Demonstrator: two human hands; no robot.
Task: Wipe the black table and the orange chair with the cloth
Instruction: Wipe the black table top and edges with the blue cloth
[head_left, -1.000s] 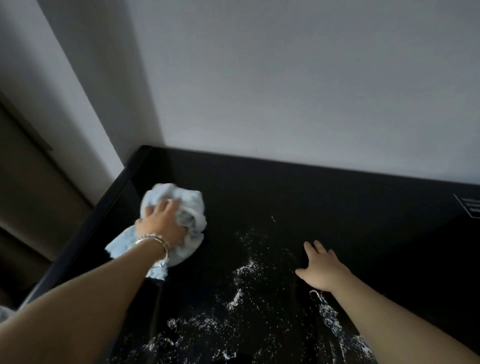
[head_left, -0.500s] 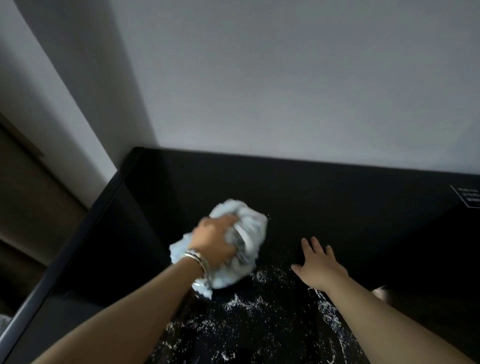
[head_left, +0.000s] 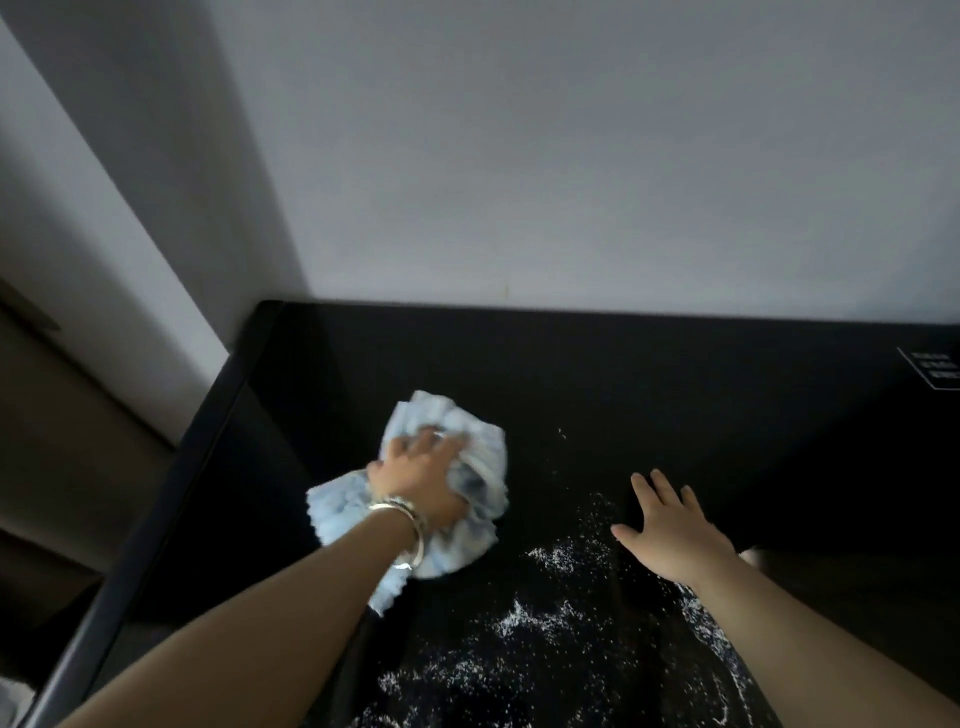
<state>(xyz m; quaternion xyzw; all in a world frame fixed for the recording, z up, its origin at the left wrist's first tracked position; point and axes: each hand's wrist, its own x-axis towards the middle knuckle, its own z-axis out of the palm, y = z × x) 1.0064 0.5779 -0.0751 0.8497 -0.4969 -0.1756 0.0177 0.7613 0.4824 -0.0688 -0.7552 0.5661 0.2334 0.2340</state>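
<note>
1. The black table (head_left: 649, 374) fills the lower half of the view. It's glossy and pushed right up against a plain pale wall (head_left: 571, 156), and you can see its back-left corner.
2. The cloth (head_left: 488, 462) is light blue, fluffy and scrunched into a ball. It sits on the tabletop left of the middle, a bit in from the left edge and well short of the wall.
3. The left hand (head_left: 421, 483) is planted on top of the cloth. Its fingers are curled down into the bundle, so it's got a proper grip on it and holds it against the table. A loose tail of cloth sticks out under the wrist towards the near side.
4. There are a couple of silvery bangles (head_left: 408, 519) on that left wrist, lying over the cloth.
5. The right hand (head_left: 670, 535) lies flat, palm down on the table, off to the right of the cloth and not touching it. Its fingers are straight and a little spread, with nothing in it.
6. White powdery specks (head_left: 566, 558) are scattered over the table between the two forearms. One patch sits between the cloth and the right thumb, more is spread out closer to the near edge, and a streak runs alongside the right forearm.
7. At the far right of the tabletop there's a white printed label (head_left: 935, 379), with text way too small to read.
8. Left of the table is a brownish surface (head_left: 62, 415) in shadow. I honestly can't tell what it is.
</note>
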